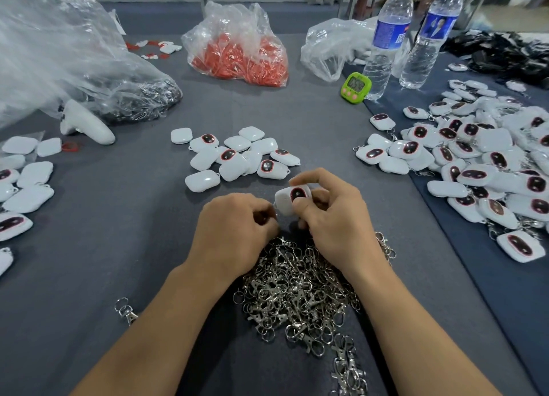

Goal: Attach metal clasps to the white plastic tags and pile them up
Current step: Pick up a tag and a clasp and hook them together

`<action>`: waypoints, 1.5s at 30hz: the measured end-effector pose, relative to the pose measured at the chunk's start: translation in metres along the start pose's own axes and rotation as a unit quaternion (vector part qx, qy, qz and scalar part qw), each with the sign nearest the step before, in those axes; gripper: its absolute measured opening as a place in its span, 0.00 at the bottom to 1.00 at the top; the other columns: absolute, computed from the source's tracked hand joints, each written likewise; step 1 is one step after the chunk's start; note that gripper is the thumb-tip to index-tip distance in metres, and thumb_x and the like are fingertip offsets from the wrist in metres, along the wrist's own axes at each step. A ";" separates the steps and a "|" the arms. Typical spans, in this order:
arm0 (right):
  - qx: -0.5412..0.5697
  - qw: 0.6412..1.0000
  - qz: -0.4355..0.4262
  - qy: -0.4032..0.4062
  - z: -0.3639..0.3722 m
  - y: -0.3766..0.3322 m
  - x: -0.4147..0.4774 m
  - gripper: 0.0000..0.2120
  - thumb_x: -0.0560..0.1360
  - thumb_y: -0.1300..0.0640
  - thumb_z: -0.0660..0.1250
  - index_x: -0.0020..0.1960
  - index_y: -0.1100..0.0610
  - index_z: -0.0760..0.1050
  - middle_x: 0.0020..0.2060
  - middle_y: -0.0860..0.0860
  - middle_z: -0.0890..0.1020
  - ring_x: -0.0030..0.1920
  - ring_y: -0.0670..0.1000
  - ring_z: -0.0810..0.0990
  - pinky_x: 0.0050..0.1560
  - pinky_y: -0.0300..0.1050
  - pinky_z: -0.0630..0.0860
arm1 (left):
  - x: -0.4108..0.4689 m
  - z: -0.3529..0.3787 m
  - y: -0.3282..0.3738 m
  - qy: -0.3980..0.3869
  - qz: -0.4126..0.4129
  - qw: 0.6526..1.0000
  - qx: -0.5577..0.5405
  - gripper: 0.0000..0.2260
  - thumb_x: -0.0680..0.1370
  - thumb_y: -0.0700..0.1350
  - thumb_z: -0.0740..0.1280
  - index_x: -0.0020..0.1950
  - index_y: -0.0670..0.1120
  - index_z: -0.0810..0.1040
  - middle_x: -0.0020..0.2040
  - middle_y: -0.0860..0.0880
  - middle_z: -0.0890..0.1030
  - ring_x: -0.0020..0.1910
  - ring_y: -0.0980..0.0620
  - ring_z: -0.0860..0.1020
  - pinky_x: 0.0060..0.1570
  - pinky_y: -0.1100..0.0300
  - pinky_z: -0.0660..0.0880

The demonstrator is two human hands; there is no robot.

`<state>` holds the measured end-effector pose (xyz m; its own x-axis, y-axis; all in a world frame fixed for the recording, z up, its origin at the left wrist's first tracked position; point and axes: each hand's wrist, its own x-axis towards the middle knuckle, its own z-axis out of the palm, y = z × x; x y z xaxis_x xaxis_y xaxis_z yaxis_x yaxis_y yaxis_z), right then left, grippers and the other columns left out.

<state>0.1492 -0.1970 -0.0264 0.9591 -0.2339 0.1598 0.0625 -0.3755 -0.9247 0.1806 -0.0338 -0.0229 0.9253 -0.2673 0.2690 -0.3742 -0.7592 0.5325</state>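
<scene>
Grey tabletop (118,232) holds a clasp heap (297,291) at lower centre; our right hand (335,220) grips 1 white tag (285,199); our left hand (234,232) curls beside it, grip unclear.

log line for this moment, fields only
right hand: holds tag | left hand: curled beside tag, contents hidden | clasps: heap under wrists | clasped tags: pile at right | bare tags: centre cluster

Both bare forearms reach forward, converging; the left hand (237,232) lies knuckles-up, fingers curled under — whether they pinch anything is hidden; the right hand (335,217) curls thumb and fingers round a white tag (285,201).
</scene>
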 end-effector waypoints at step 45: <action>0.338 0.915 0.210 -0.067 -0.019 -0.010 0.006 0.12 0.76 0.69 0.65 0.46 0.58 0.86 0.34 0.56 0.84 0.24 0.45 0.74 0.27 0.37 0.71 | 0.007 -0.005 0.005 -0.052 -0.100 0.883 -0.455 0.04 0.67 0.50 0.78 0.40 0.53 0.88 0.34 0.51 0.85 0.32 0.58 0.77 0.34 0.68 0.74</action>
<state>0.1490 -0.2118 -0.0097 0.9604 -0.1009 -0.2599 -0.2056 0.3733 -0.9046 0.1852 -0.0363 -0.0141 0.9616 -0.2705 0.0459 -0.0532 -0.0195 0.9984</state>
